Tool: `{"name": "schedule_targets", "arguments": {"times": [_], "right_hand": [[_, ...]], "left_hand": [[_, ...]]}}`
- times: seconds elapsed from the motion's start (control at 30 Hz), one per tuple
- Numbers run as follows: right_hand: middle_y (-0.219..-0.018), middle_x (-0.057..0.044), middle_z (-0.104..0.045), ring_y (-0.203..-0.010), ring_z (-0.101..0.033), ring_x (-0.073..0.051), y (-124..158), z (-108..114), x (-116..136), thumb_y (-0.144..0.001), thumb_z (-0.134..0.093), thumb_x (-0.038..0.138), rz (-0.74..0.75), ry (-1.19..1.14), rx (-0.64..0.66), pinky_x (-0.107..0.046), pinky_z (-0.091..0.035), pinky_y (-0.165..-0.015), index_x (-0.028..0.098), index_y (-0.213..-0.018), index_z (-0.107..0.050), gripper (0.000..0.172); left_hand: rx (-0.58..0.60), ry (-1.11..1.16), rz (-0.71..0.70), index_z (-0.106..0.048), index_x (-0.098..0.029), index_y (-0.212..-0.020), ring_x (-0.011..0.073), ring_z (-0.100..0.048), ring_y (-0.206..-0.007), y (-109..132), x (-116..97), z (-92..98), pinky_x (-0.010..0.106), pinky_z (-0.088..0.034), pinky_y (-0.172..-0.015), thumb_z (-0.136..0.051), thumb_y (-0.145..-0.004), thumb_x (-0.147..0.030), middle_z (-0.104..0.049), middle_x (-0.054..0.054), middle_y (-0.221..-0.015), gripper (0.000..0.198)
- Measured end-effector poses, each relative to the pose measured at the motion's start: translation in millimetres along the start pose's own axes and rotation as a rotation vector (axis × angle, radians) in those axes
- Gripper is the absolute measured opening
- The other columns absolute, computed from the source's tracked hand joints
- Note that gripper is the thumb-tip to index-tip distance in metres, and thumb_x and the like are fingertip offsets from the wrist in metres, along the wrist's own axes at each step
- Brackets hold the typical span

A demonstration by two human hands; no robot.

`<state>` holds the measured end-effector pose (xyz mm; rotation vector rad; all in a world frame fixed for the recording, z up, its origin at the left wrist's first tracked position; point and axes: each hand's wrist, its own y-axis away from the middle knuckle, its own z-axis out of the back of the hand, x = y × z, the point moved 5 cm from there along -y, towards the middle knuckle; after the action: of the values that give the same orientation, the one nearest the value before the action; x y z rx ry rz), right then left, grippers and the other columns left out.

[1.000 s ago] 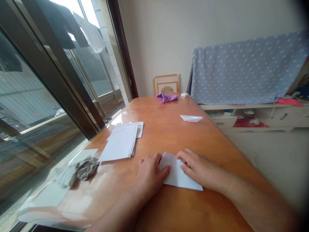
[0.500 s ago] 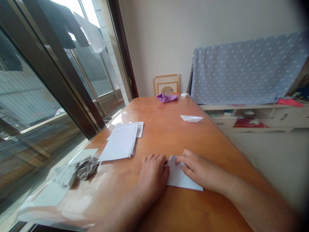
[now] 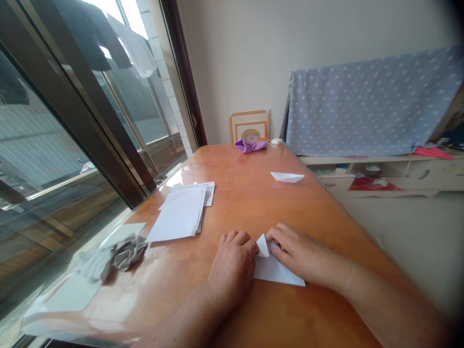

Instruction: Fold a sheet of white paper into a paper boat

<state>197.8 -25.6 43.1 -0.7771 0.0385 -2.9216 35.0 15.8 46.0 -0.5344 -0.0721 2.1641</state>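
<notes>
A folded sheet of white paper (image 3: 277, 274) lies on the brown wooden table (image 3: 232, 212) between my hands. Its far corner stands up as a small flap, bent over toward me. My left hand (image 3: 234, 258) is closed on the left side of this flap, the fingers curled and the fingertips partly hidden. On the right, my right hand (image 3: 293, 249) has its thumb and fingers closed on the paper's far right edge. Farther off toward the right table edge rests a white folded paper boat (image 3: 287, 178).
To the left lies a stack of white paper sheets (image 3: 178, 212). A crumpled grey cloth (image 3: 126, 251) is near the window side. At the far end are a purple cloth (image 3: 250, 146), a small white box (image 3: 276, 141) and wooden picture frames (image 3: 249, 117).
The paper's far corner has been lifted and bent over into a flap. My left hand has moved slightly right with it; the right hand has stayed almost in place.
</notes>
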Motion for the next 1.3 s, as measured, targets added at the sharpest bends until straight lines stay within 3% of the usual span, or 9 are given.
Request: {"name": "schedule_targets", "arguments": {"times": [0.23, 0.43, 0.73, 0.97, 1.3], "right_hand": [[-0.098, -0.003, -0.059, -0.085, -0.057, -0.019, 0.6, 0.8, 0.3, -0.093, -0.052, 0.023, -0.017, 0.006, -0.008, -0.029, -0.041, -0.078, 0.024, -0.096, -0.056, 0.005], [-0.1, -0.004, -0.059, -0.086, -0.058, -0.019, 0.3, 0.4, 0.6, -0.093, -0.053, 0.023, -0.02, 0.007, 0.004, -0.029, -0.042, -0.08, 0.024, -0.097, -0.056, 0.005], [-0.102, -0.004, -0.059, -0.088, -0.059, -0.019, 1.3, 0.6, 0.4, -0.092, -0.054, 0.024, -0.035, -0.013, 0.016, -0.03, -0.042, -0.081, 0.024, -0.101, -0.056, 0.01], [-0.1, -0.004, -0.058, -0.086, -0.059, -0.019, 2.0, -1.0, -1.4, -0.093, -0.053, 0.025, -0.032, -0.009, 0.007, -0.03, -0.043, -0.081, 0.024, -0.098, -0.058, 0.007], [-0.098, -0.004, -0.059, -0.083, -0.058, -0.018, 1.1, 1.4, 0.0, -0.091, -0.054, 0.022, -0.023, -0.003, 0.014, -0.029, -0.043, -0.079, 0.023, -0.096, -0.061, 0.008]], "left_hand": [[0.038, -0.064, 0.006, -0.065, -0.023, -0.09, 0.0222, -0.053, -0.092, -0.7, -1.8, -0.2, 0.036, -0.036, -0.081, -0.054, -0.084, -0.01, -0.063, 0.003, -0.094, 0.018], [-0.009, -0.123, 0.056, -0.063, -0.024, -0.095, 0.023, -0.055, -0.093, -1.3, -3.2, 2.9, 0.037, -0.034, -0.082, -0.056, -0.088, -0.015, -0.066, 0.003, -0.095, 0.013], [-0.056, -0.21, 0.192, -0.058, -0.022, -0.092, 0.0246, -0.054, -0.088, -4.2, 16.2, 3.1, 0.037, -0.034, -0.075, -0.057, -0.09, -0.02, -0.067, 0.004, -0.093, 0.004], [-0.008, -0.11, 0.078, -0.064, -0.023, -0.092, 0.0231, -0.051, -0.092, -3.5, 7.5, 3.1, 0.034, -0.04, -0.08, -0.052, -0.089, -0.011, -0.062, 0.005, -0.096, 0.017], [0.07, -0.184, -0.015, -0.065, -0.022, -0.092, 0.0233, -0.051, -0.091, -1.3, -3.6, -0.1, 0.036, -0.04, -0.079, -0.052, -0.093, -0.014, -0.06, 0.006, -0.098, 0.015]]}}
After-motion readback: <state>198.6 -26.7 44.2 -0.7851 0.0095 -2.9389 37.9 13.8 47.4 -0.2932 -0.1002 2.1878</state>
